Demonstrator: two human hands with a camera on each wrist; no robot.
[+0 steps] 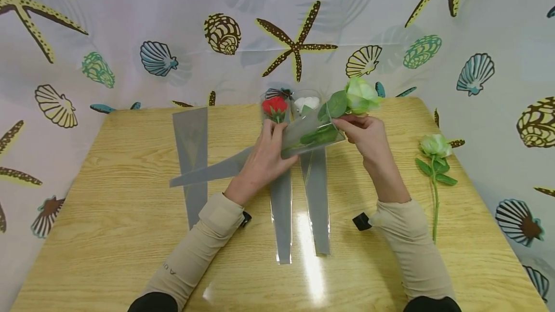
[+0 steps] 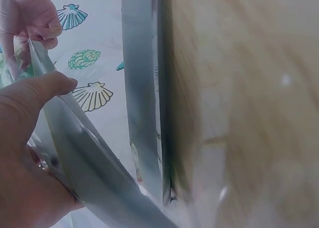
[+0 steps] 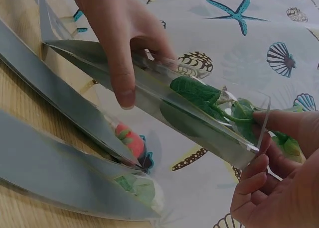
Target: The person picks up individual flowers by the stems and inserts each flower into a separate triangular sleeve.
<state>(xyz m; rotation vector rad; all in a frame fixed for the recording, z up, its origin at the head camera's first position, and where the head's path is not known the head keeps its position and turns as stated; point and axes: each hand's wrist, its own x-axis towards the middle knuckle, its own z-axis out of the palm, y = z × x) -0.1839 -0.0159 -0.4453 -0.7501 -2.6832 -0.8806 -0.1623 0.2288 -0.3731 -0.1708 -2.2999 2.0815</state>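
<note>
A pale green artificial rose [image 1: 361, 95] lies partly inside a clear and grey flower sleeve [image 1: 303, 131], its bloom and one leaf sticking out past the rim. My left hand [image 1: 264, 162] grips the sleeve around its middle, thumb on one side as the left wrist view shows. At the wide mouth, my right hand [image 1: 366, 136] pinches the sleeve's rim right beside the stem. More leaves [image 3: 194, 93] show through the clear front. The sleeve is tilted, its narrow end pointing left over a flat grey sleeve [image 1: 192, 138] on the table.
Beneath the hands lie two sleeved flowers, a red rose [image 1: 275, 105] and a white one [image 1: 307, 103], narrow ends toward me. Another pale green rose [image 1: 435, 146] lies unsleeved at the right of the wooden table [image 1: 108, 206]. A shell-patterned cloth [image 1: 182, 8] hangs behind.
</note>
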